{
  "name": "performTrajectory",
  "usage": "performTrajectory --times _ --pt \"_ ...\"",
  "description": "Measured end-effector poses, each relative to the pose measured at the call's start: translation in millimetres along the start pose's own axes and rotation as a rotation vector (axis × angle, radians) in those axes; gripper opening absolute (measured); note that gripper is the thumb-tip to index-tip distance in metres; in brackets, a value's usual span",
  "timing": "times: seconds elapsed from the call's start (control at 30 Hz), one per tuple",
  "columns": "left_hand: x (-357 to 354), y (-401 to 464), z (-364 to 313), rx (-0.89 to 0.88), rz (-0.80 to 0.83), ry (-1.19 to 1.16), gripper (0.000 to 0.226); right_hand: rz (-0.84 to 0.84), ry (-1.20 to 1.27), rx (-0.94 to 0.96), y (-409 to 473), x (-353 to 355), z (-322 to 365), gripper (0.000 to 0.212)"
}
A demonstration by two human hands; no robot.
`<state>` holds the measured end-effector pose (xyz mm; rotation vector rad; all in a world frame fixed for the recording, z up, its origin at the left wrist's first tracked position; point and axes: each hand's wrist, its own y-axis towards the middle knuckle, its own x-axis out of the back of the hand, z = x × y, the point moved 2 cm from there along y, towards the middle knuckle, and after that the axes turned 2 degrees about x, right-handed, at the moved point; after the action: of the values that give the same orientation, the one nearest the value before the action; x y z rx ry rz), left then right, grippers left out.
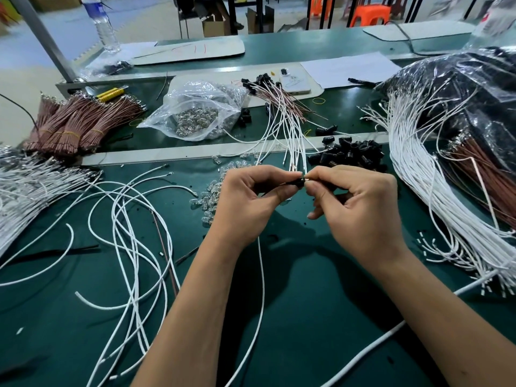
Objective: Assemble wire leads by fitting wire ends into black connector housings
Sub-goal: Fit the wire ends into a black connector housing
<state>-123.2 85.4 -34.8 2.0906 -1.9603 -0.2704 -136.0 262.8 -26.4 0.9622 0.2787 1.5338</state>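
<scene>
My left hand (248, 202) pinches a small black connector housing (298, 182) between thumb and forefinger above the green mat. My right hand (360, 208) pinches a metal wire end (307, 179) right against the housing's open side. A white wire (261, 289) hangs down from below my left hand and runs toward the near edge. A pile of loose black housings (349, 156) lies just behind my hands. Finished leads with black housings (276, 99) lie fanned out farther back.
Loose white wires (131, 236) sprawl at the left. Bundled brown wires (81, 121) lie at the back left, and a big white wire bundle (413, 177) with a plastic bag (460, 88) lies at the right. A bag of clear bulbs (195, 113) and scattered bulbs (212, 191) sit in the middle.
</scene>
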Motion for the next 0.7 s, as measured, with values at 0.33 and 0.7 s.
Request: performTrajectory --times 0.33,0.7 --pt "-2.1 -2.3 -0.6 0.110 -0.029 -0.079 0.021 0.039 0.353 -0.198 2.1 0.5 -9.3 0.012" --pt "-4.1 -3.9 -0.3 0.075 -0.050 -0.138 0.019 -0.031 0.512 -0.294 -1.6 -7.2 -5.8 0.026"
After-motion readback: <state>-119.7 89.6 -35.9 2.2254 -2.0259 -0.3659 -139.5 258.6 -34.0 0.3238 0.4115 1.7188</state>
